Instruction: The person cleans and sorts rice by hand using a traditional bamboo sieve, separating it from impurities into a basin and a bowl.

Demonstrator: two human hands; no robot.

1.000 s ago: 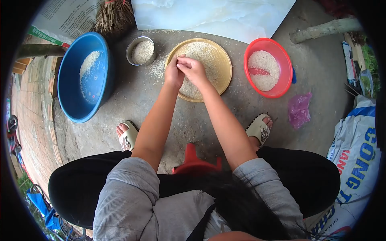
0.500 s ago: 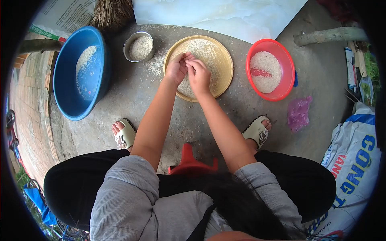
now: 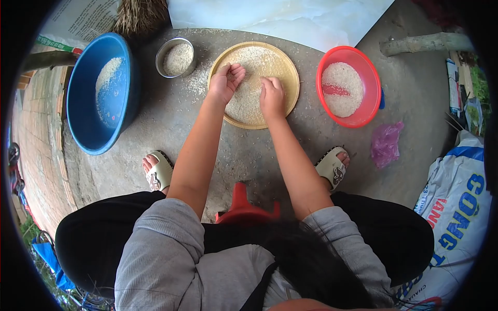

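Left hand (image 3: 224, 87): palm up, fingers half open in a loose cup; we saw nothing clearly held. Right hand (image 3: 273, 98): fingers curled inward; we could not tell whether the tips met or pinched anything. Both were over the round tray (image 3: 290, 85). Its nearside rice (image 3: 244, 108) lay at seven o'clock from the right fingertips, six from the left; neither was clearly nearer.

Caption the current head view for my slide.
Left hand and right hand apart over a round tray of pale grains set between a metal bowl and red basin.
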